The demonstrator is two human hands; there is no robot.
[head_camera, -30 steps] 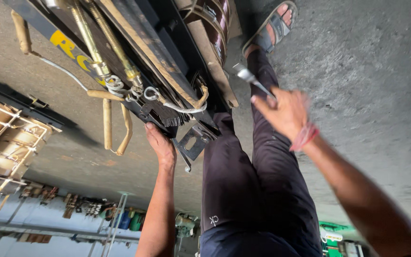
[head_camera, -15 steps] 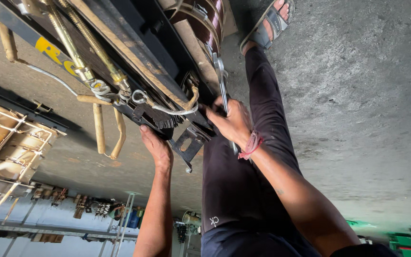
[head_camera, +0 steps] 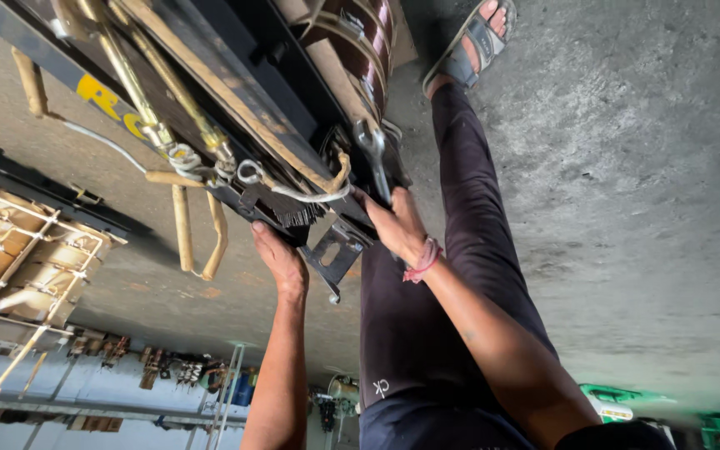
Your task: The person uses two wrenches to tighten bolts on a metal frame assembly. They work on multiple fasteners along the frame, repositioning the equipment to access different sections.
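Note:
My right hand, with a red thread band at the wrist, is shut on a steel spanner. The spanner's jaw points up against the black steel frame of a large transformer-like unit. My left hand presses on the frame's lower edge, next to a grey metal bracket at the corner. Brass-coloured leads and sleeved wires run along the frame. A brown banded coil sits just above the spanner.
A second wound core in a pale frame stands at the left. Grey concrete floor spreads to the right. My leg in dark trousers reaches to a sandalled foot. Green items lie at the lower right.
My right hand has swung left with the spanner, from open floor to the frame, and the spanner now points up at it. My left hand has stayed on the frame's edge.

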